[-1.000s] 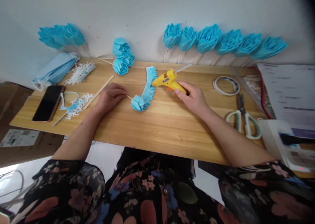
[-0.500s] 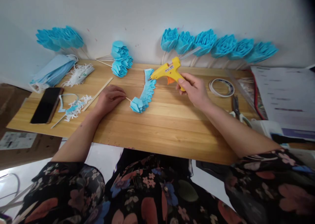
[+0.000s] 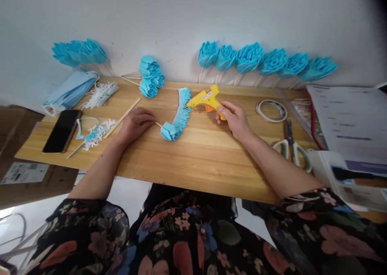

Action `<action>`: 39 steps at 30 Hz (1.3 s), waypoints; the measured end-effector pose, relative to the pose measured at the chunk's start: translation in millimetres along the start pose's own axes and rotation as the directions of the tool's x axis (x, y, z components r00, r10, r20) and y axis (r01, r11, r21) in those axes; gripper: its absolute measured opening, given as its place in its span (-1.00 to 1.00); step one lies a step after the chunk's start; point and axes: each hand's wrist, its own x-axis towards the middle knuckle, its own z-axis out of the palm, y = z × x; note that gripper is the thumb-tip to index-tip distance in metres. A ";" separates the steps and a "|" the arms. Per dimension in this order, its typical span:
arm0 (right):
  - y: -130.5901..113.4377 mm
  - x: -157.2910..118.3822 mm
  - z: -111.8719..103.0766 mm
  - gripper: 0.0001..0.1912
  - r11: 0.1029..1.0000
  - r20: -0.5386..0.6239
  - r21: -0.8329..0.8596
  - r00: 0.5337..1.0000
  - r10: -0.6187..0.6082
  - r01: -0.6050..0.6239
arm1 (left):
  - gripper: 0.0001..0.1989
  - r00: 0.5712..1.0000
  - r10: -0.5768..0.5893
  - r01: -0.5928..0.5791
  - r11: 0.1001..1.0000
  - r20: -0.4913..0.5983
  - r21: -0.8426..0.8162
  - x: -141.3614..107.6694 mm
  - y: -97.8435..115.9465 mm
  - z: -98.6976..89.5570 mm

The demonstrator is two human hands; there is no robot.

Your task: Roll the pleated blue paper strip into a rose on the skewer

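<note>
My right hand (image 3: 232,117) is wrapped round the handle of a yellow hot glue gun (image 3: 204,98), its nozzle at the inner edge of a blue petal strip (image 3: 183,111). The strip curves across the wood and joins a partly rolled blue flower (image 3: 169,132). My left hand (image 3: 138,123) rests on the table, fingertips closed on the thin wooden stick (image 3: 158,124) of that flower. Behind the strip, a few finished blue flowers (image 3: 149,77) lie on their sticks.
Blue flowers (image 3: 249,58) lean along the wall. On the left are face masks (image 3: 72,88), white strings (image 3: 99,94), a phone (image 3: 62,131) and scraps (image 3: 95,134). A tape roll (image 3: 271,111), scissors (image 3: 292,144), papers (image 3: 347,117) and a white box (image 3: 329,166) occupy the right.
The glue gun's nozzle has moved down along the strip toward the rolled flower. My left hand still holds the stick. The view has shifted slightly, showing more of the scissors.
</note>
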 end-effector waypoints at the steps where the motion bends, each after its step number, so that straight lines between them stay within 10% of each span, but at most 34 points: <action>1: 0.6 0.9 0.5 -0.67 1.000 -0.009 0.009 1.000 0.008 -0.008 | -0.69 1.000 -0.004 0.004 1.000 0.001 0.001 -0.1 0.0 -0.2; 19: 6.9 -0.2 0.5 -0.66 0.898 -0.002 -0.406 0.983 -0.184 0.167 | -0.61 0.999 -0.042 0.041 0.999 0.013 0.016 1.0 1.4 -0.5; 32: 3.1 -1.3 -0.7 -0.69 0.924 0.028 -0.365 0.994 -0.110 0.113 | -0.57 0.998 -0.065 0.065 0.998 0.017 0.026 0.9 1.3 0.0; 39: 3.3 0.1 0.3 -0.59 0.998 0.008 -0.069 1.000 -0.004 0.004 | -0.59 0.999 -0.044 0.045 0.999 -0.003 0.026 -0.9 -2.2 2.3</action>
